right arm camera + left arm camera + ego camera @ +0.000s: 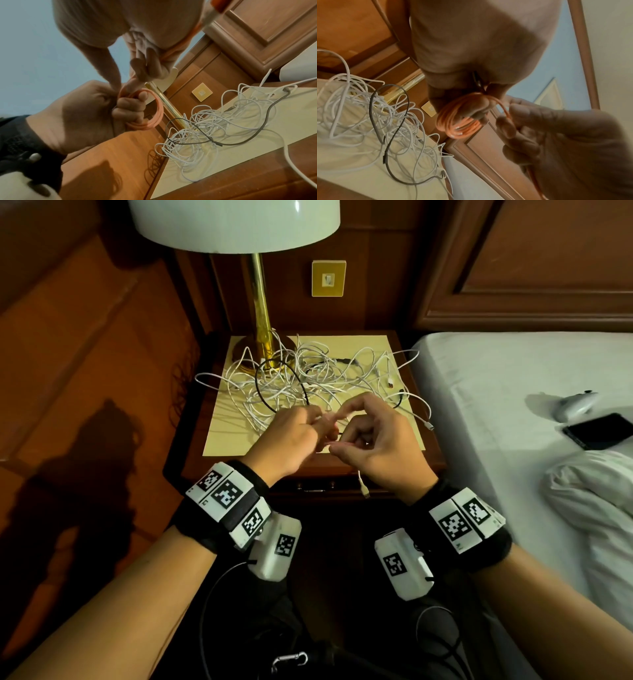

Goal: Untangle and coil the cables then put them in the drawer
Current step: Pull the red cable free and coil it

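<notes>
A pink-orange cable [460, 121] is wound in a small coil round the fingers of my left hand [294, 429], which grips it with the thumb; the coil [154, 115] also shows in the right wrist view. My right hand [363, 436] pinches the cable's free stretch [504, 109] just beside the coil. The cable's plug end [365, 489] hangs below my right hand, in front of the nightstand's drawer front [308, 489]. Behind both hands a tangle of white cables [308, 378] with one black cable [267, 392] lies on the nightstand top [226, 436].
A brass lamp [262, 313] stands at the nightstand's back left, among the cables. A bed [496, 378] adjoins on the right, with a black phone [599, 431], a small white object [575, 404] and crumpled white cloth [589, 491]. Wooden floor lies left.
</notes>
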Demonstrator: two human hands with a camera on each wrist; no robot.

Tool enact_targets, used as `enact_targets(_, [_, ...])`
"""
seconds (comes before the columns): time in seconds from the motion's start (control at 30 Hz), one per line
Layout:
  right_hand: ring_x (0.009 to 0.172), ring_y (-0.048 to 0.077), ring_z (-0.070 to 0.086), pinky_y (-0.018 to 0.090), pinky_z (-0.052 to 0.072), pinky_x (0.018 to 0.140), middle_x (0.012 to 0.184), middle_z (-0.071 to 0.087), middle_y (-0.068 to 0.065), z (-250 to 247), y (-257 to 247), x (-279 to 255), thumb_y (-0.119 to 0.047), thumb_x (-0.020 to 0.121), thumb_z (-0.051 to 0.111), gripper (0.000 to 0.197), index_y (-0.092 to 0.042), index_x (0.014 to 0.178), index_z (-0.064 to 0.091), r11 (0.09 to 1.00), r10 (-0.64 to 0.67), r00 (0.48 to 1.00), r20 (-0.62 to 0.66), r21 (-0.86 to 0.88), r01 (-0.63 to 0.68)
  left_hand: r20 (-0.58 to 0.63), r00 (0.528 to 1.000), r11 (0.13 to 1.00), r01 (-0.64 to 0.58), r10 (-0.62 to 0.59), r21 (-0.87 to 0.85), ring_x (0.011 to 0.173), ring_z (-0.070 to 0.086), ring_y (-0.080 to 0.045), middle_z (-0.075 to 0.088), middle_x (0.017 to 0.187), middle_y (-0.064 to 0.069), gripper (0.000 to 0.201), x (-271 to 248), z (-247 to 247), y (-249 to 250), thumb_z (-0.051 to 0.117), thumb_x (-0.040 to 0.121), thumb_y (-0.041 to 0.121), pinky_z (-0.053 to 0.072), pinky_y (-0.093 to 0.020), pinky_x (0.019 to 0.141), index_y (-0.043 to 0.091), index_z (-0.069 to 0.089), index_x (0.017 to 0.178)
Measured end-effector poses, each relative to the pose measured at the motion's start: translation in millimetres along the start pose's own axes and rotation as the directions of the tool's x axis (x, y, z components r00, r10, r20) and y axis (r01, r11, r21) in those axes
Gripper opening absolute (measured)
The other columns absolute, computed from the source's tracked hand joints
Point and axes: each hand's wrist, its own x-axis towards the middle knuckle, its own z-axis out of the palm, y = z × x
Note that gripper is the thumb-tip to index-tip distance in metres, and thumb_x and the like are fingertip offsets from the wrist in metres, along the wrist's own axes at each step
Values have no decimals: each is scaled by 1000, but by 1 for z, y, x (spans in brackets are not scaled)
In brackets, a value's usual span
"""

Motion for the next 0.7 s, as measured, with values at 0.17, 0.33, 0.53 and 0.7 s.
enact_targets(0.17, [46, 5, 43, 18, 32, 50, 54, 52, -8, 2, 8, 4, -6, 69, 77, 26, -12, 92, 66, 967, 65, 996, 58, -249, -49, 10, 999, 986, 38, -40, 162, 66, 56, -30, 63, 69, -13, 49, -4, 7, 4, 47, 98, 42, 41, -36, 63, 2, 64, 77])
enact_targets(0.33, [46, 6, 44, 18, 32, 48, 55, 58, 0, 0, 4, 7, -18, 70, 84, 16, -15, 68, 69, 940, 164, 983, 82, -314, -131, 12, 985, 985, 169, -170, 38, 66, 66, -34, 69, 72, -20, 52, 3, 6, -2, 54, 92, 46, 53, -46, 74, -2, 63, 75])
enact_targets(0.53, [45, 7, 44, 25, 36, 51, 51, 57, 8, 5, 9, 5, -15, 75, 80, 19, 0, 70, 70, 940, 248, 965, 81, -260, -220, 25, 994, 993, 110, -109, -46, 40, 46, -8, 48, 45, 9, 32, 2, 10, -15, 53, 96, 40, 39, -24, 48, 13, 62, 81])
enact_targets(0.7, [40, 3, 48, 18, 39, 46, 45, 56, -4, 3, 12, 13, -8, 79, 76, 16, -7, 65, 67, 936, 344, 938, 50, -103, -338, -60, 992, 994, -106, 108, 30, 38, 50, -5, 54, 48, 10, 23, -1, 7, -16, 51, 98, 28, 40, -19, 42, 15, 69, 90])
